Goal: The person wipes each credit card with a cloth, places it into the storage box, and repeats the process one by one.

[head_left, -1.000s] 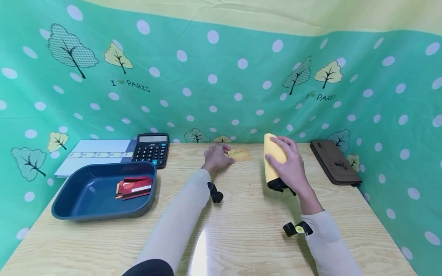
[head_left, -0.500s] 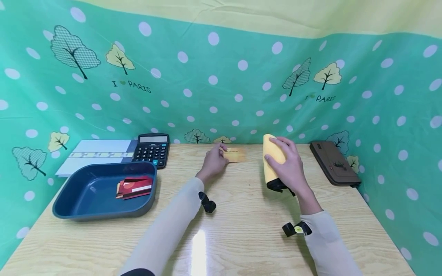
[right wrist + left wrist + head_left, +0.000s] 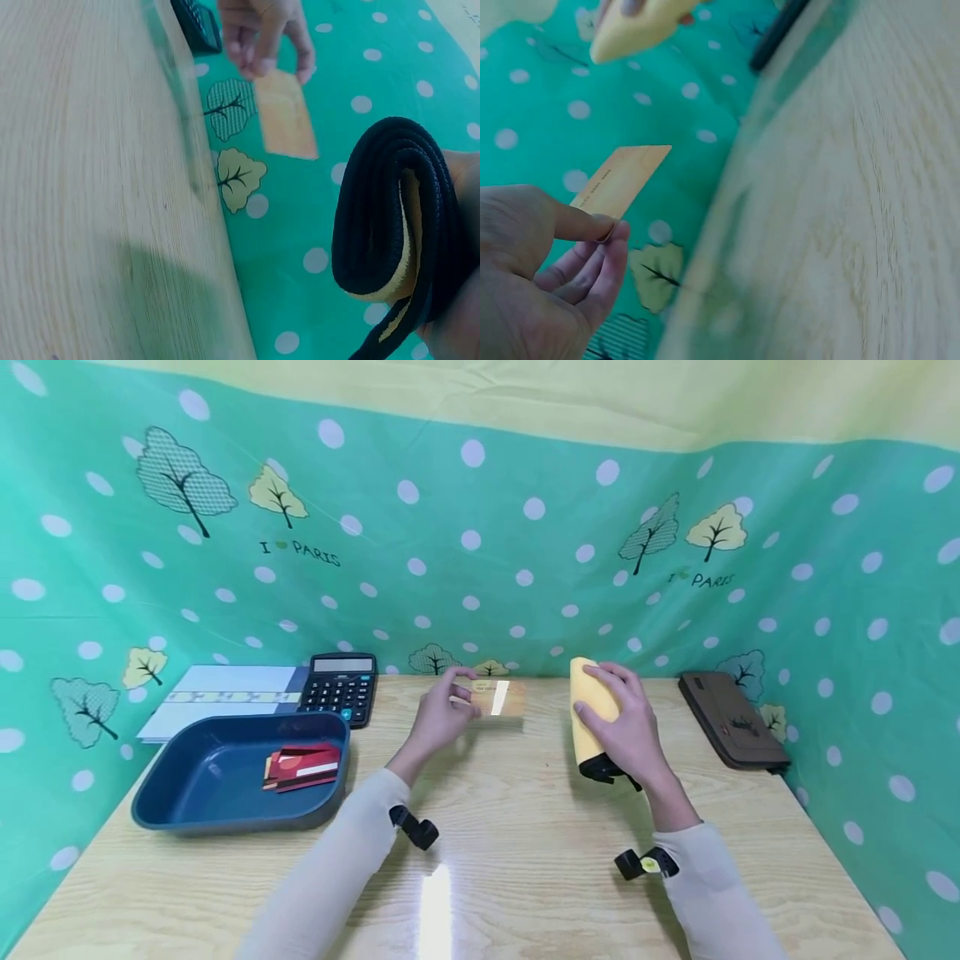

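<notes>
My left hand (image 3: 442,714) pinches a gold card (image 3: 498,700) by its left end and holds it just above the wooden table (image 3: 525,827). The left wrist view shows the gold card (image 3: 621,182) clamped between thumb and fingers (image 3: 592,262). My right hand (image 3: 622,722) grips a yellow pouch (image 3: 588,702) with a black edge, propped on its end on the table. In the right wrist view the pouch (image 3: 390,217) appears as a black-rimmed fold, with the card (image 3: 285,114) beyond it.
A dark blue tray (image 3: 187,793) at the left holds several red cards (image 3: 300,767). Behind it lie a black calculator (image 3: 339,687) and a white booklet (image 3: 225,697). A brown wallet (image 3: 731,718) lies at the far right. Polka-dot fabric walls enclose the table.
My left hand has picked the gold card up off the table and drawn it slightly left and toward me. The right hand and pouch have stayed in place.
</notes>
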Demonstrator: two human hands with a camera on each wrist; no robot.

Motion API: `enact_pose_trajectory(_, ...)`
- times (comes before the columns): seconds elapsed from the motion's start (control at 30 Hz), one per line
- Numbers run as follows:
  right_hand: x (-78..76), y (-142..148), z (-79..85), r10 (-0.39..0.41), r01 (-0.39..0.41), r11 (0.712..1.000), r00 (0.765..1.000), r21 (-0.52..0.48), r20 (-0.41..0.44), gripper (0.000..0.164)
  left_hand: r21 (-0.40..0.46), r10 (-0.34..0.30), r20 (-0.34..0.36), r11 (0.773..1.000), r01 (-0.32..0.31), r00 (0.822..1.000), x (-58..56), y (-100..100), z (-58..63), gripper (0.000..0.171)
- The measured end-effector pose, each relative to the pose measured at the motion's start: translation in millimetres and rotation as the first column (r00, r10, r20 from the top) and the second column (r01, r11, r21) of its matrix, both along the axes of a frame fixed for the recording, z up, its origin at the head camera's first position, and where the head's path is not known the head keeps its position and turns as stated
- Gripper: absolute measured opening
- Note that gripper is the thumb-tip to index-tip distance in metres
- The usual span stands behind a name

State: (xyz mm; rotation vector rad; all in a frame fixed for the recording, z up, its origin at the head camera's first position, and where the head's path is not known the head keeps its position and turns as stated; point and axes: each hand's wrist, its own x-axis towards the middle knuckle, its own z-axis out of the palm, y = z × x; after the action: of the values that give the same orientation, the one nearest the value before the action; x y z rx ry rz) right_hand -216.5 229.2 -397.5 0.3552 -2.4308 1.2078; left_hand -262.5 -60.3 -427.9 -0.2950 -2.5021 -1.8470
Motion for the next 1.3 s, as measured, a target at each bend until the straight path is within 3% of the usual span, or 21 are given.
enact_pose_trajectory(0.27,10.1,-17,0.0,0.043,-0.043,0.999,0.998,0.021,-0.04,0.055,0.113,-0.033,-0.016,0.993,0.035,0.999,37.1,-16,21.0,0.05)
enact_pose_trajectory(0.43,18.7,-31,2.0,0.088,-0.086,0.995,0.995,0.041,-0.05,0.055,0.171,-0.034,0.022,0.985,0.029,0.999,63.1,-31,24.3,0.051)
enact_pose_trajectory(0.53,24.3,-38,4.1,0.103,-0.1,0.994,0.993,0.045,-0.062,0.055,0.18,-0.036,0.013,0.983,0.033,0.999,72.1,-36,24.5,0.051)
enact_pose_trajectory(0.8,36.4,-53,5.5,0.156,-0.151,0.987,0.983,0.063,-0.097,0.056,0.187,-0.046,-0.029,0.981,0.051,0.999,77.5,-37,29.5,0.05)
enact_pose_trajectory(1.1,38.9,-64,4.6,0.182,-0.176,0.982,0.978,0.065,-0.104,0.056,0.179,0.011,-0.038,0.984,-0.004,0.999,71.9,-39,23.7,0.047)
enact_pose_trajectory(1.3,35.7,-69,0.3,0.166,-0.154,0.982,0.98,0.107,-0.112,0.057,0.221,-0.007,-0.026,0.975,0.013,1.0,67.6,-36,20.8,0.049)
